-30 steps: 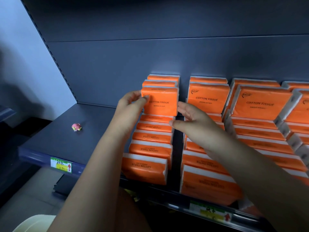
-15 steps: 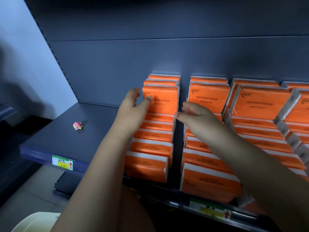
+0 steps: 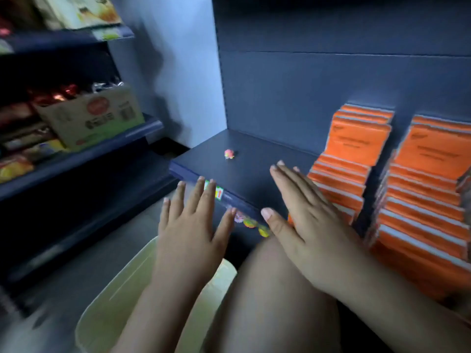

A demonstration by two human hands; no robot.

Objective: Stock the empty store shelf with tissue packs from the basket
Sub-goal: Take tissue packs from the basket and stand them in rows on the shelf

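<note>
Both hands come off the orange stack since a moment ago, and the view swings left and down, so everything is a bit smeared. Biggest thing in view is the dark shelf (image 3: 254,171), with its left part bare and the tissue packs (image 3: 356,149) lined up in rows on the right part, flat ones stepping up toward the back with upright ones behind them against the back panel. Off to the left is a neighbouring rack (image 3: 84,159) with a cardboard box (image 3: 94,118) sitting among snack bags. Down at the bottom is the pale yellow basket (image 3: 107,304) on the floor, just beside a bare knee (image 3: 270,289); the left arm hides most of its inside, so I can't tell what's in it. The left hand (image 3: 191,238) hovers over the basket's far rim in front of the shelf edge, fingers straight and spread, holding nothing. The right hand (image 3: 308,225) is flat too, fingers straight and close together, hanging in front of the nearest row of packs, empty. A price tag (image 3: 219,193) peeks out past the left fingertips, and a tiny pink thing (image 3: 229,154) lies on the bare part of the shelf.
</note>
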